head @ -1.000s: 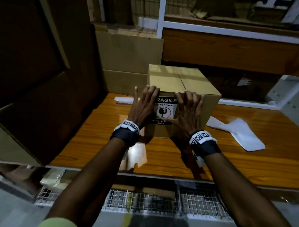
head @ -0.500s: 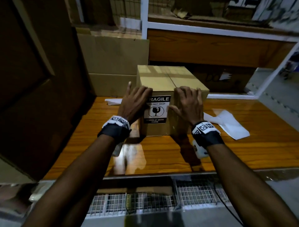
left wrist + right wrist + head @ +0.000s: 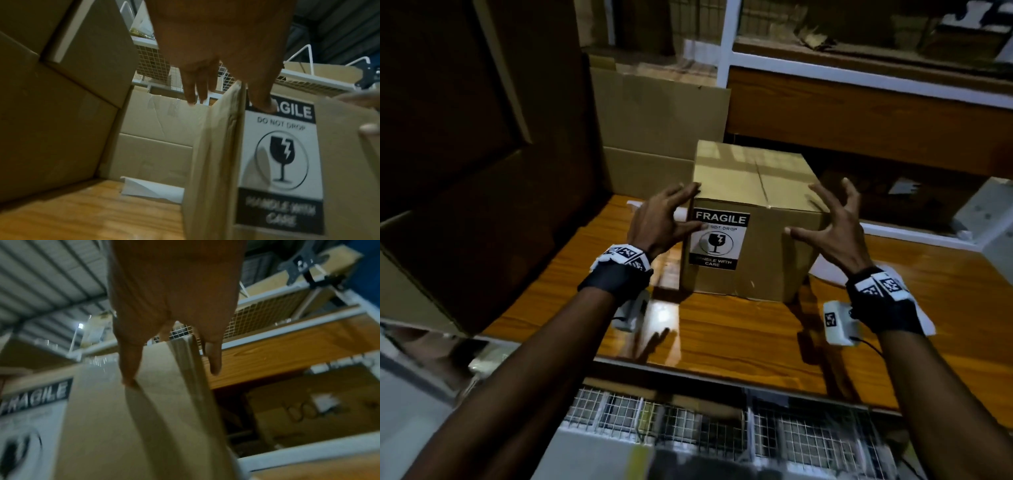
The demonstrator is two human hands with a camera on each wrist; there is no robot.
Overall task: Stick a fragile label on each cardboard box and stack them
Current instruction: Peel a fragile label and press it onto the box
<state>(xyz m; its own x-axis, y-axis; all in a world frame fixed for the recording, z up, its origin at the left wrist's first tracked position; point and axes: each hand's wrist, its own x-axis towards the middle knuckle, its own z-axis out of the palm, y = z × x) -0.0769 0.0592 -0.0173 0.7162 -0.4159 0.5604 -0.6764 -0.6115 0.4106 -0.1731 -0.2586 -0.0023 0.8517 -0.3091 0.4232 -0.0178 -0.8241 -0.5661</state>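
Observation:
A closed cardboard box (image 3: 753, 178) stands on the wooden table (image 3: 722, 335). A black and white FRAGILE label (image 3: 719, 240) is stuck on its front face, toward the left. My left hand (image 3: 657, 219) straddles the box's front left corner, thumb on the label's edge, fingers spread along the left side. In the left wrist view the thumb (image 3: 263, 100) lies on the label (image 3: 281, 162). My right hand (image 3: 832, 222) is spread wide at the front right corner, thumb tip on the front face, fingers past the right side. Neither hand holds anything.
Large brown cardboard boxes (image 3: 465, 171) wall off the table's left side, and flat cardboard (image 3: 654, 113) leans behind. White backing paper (image 3: 148, 190) lies left of the box, more (image 3: 825, 274) to its right. A wooden shelf board (image 3: 859, 113) runs along the back.
Both hands have slid off the label and apart, from lying flat on the front face to the box's front corners. The label stays stuck and the box has not moved.

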